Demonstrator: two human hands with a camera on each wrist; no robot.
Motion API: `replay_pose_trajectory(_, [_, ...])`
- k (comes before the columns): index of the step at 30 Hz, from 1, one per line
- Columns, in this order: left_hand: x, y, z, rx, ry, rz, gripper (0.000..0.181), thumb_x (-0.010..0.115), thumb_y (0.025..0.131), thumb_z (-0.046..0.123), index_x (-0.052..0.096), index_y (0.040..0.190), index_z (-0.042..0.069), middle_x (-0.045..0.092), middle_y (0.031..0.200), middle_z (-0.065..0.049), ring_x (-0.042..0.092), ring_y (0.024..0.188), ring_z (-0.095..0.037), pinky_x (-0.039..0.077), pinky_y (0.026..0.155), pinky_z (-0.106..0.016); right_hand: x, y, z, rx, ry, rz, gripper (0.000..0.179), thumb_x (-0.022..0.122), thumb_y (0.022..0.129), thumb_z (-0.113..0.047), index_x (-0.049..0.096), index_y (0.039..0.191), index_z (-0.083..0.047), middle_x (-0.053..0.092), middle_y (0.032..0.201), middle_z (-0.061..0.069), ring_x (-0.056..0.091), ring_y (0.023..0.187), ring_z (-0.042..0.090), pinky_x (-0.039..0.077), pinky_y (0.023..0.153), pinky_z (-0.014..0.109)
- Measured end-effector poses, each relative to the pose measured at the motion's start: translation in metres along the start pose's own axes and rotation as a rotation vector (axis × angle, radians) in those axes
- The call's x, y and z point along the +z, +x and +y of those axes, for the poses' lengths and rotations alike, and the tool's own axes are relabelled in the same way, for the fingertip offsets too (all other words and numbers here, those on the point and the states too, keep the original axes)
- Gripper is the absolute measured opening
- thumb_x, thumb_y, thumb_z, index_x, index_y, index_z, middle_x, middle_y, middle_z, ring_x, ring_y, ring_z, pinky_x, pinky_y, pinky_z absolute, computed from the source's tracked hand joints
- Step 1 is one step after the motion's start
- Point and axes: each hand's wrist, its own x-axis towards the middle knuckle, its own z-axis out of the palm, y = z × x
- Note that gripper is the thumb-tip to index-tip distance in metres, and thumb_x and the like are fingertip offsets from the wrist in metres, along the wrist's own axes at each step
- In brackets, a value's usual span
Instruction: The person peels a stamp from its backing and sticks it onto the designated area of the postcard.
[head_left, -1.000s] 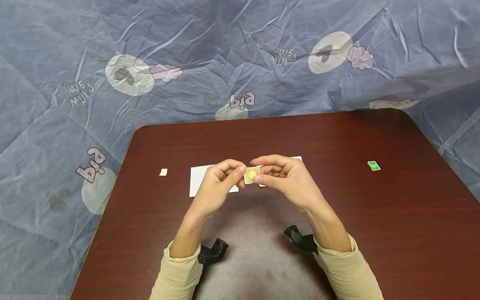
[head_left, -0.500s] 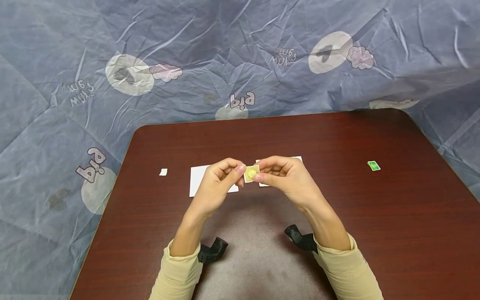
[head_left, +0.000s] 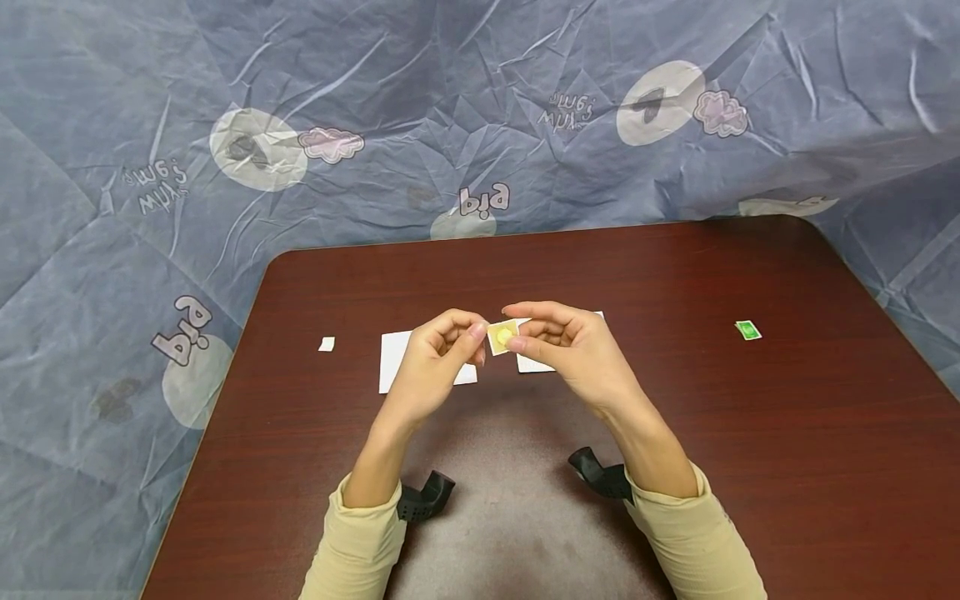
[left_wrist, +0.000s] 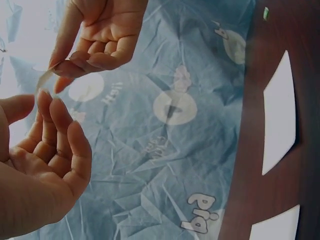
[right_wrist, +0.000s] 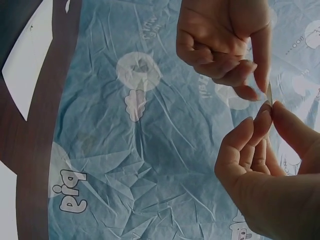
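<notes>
A small yellow card [head_left: 502,337] with a pale border and a round pale mark is held up above the table between both hands. My right hand [head_left: 573,350] pinches its right side between thumb and fingers; the right index finger is partly raised in the head view. At the card's left corner, the thumb and index fingertip of my left hand [head_left: 435,367] meet its edge. Seen edge-on in the left wrist view, the card [left_wrist: 45,78] looks thin and slightly bent. In the right wrist view, the right thumb and fingertips press on the card [right_wrist: 270,92] from opposite sides.
Two white sheets [head_left: 392,362] [head_left: 534,365] lie on the brown table [head_left: 675,275], partly behind the hands. A tiny white piece of paper [head_left: 326,343] lies to the left. Far right is a small green card [head_left: 747,330]. Patterned blue cloth [head_left: 420,100] hangs behind.
Both hands have risen slightly with the yellow card, which is tilted a little more. The right index finger closed toward the card's top edge, then lifted away again.
</notes>
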Motion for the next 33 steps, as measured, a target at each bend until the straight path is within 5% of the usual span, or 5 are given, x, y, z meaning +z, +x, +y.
replay_pose_trajectory(9, [-0.012, 0.015, -0.033, 0.105, 0.456, 0.221, 0.022, 0.059, 0.095, 0.016, 0.063, 0.112, 0.003, 0.061, 0.099, -0.008, 0.057, 0.096, -0.022, 0.047, 0.082, -0.036, 0.000, 0.003, 0.004, -0.023, 0.011, 0.043, 0.027, 0.070, 0.083, 0.004, 0.063, 0.108, 0.010, 0.066, 0.086, 0.005, 0.063, 0.074, 0.014, 0.051, 0.070, 0.026])
replay_pose_trajectory(14, [-0.025, 0.020, -0.052, -0.045, 0.648, 0.174, 0.039, 0.060, 0.094, 0.023, 0.056, 0.130, 0.008, 0.050, 0.128, -0.011, 0.043, 0.118, -0.028, 0.034, 0.097, -0.044, 0.000, 0.003, 0.005, -0.037, 0.038, 0.044, 0.020, 0.071, 0.082, 0.004, 0.067, 0.102, 0.003, 0.066, 0.084, 0.004, 0.062, 0.073, 0.015, 0.050, 0.069, 0.025])
replay_pose_trajectory(20, [-0.041, 0.023, -0.072, -0.193, 0.790, 0.112, 0.051, 0.059, 0.094, 0.028, 0.046, 0.140, 0.009, 0.037, 0.143, -0.016, 0.025, 0.134, -0.038, 0.014, 0.108, -0.053, 0.000, 0.004, 0.007, -0.032, 0.068, 0.029, 0.019, 0.070, 0.083, 0.005, 0.069, 0.097, -0.008, 0.066, 0.084, 0.002, 0.062, 0.074, 0.014, 0.051, 0.071, 0.025])
replay_pose_trajectory(25, [-0.052, 0.025, -0.090, -0.360, 0.859, 0.069, 0.059, 0.059, 0.093, 0.032, 0.041, 0.144, 0.008, 0.026, 0.151, -0.018, 0.008, 0.140, -0.043, 0.001, 0.105, -0.066, 0.000, 0.005, 0.008, -0.034, 0.084, 0.030, 0.019, 0.068, 0.084, 0.005, 0.069, 0.093, -0.012, 0.068, 0.085, 0.002, 0.063, 0.075, 0.013, 0.052, 0.074, 0.027])
replay_pose_trajectory(33, [-0.061, 0.023, -0.099, -0.607, 0.925, -0.049, 0.077, 0.056, 0.093, 0.045, 0.019, 0.153, 0.012, 0.001, 0.157, -0.017, -0.013, 0.140, -0.042, -0.005, 0.100, -0.071, 0.001, 0.007, 0.008, -0.009, 0.088, 0.041, 0.015, 0.066, 0.085, 0.007, 0.066, 0.087, -0.008, 0.068, 0.082, -0.001, 0.063, 0.075, 0.012, 0.052, 0.074, 0.027])
